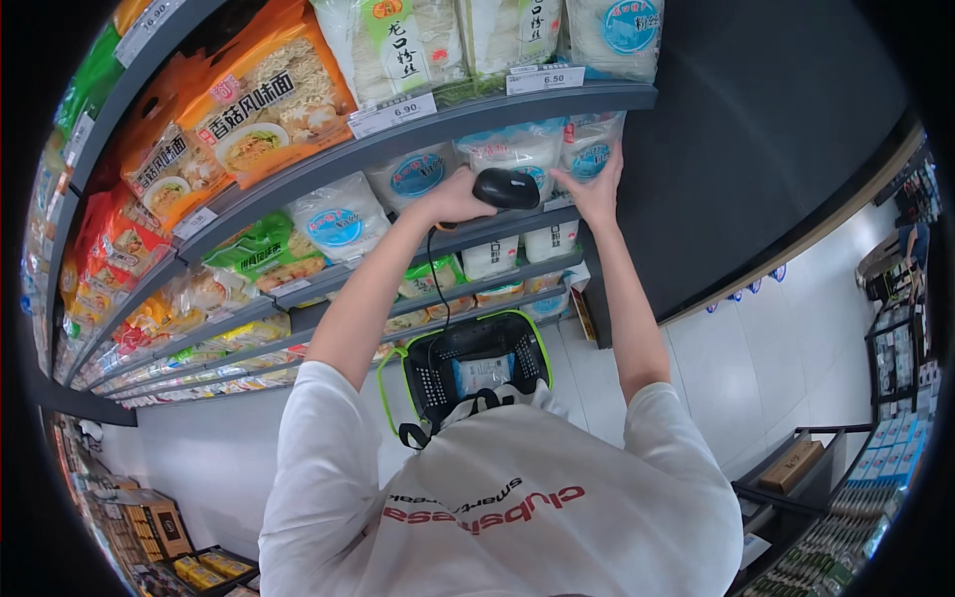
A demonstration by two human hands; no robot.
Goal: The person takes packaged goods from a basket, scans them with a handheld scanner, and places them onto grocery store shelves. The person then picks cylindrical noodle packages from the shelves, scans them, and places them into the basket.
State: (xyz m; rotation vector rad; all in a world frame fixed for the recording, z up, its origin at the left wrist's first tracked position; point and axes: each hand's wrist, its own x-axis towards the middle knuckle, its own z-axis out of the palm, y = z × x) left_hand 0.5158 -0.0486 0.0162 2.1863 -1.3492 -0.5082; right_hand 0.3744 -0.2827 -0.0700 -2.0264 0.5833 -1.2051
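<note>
My left hand (453,197) is closed around a black handheld barcode scanner (509,188) in front of a shelf of bagged vermicelli noodles. A thin black cable (440,287) hangs from it towards the shopping basket. At the shelf's right end, my right hand (599,191) grips a clear vermicelli packet (589,143) with a round blue label, thumb on its left and fingers along its right side. Another vermicelli packet (515,145) stands between my hands, partly hidden by the scanner. More packets (418,173) stand to the left, one behind my left wrist.
Below stands a black basket (543,347) with a green rim, holding a white-and-blue packet (483,373). Orange noodle bags (265,97) fill the upper left shelf (448,123), which overhangs my hands. A dark panel (735,164) bounds the right. A distant person (916,242) appears far right.
</note>
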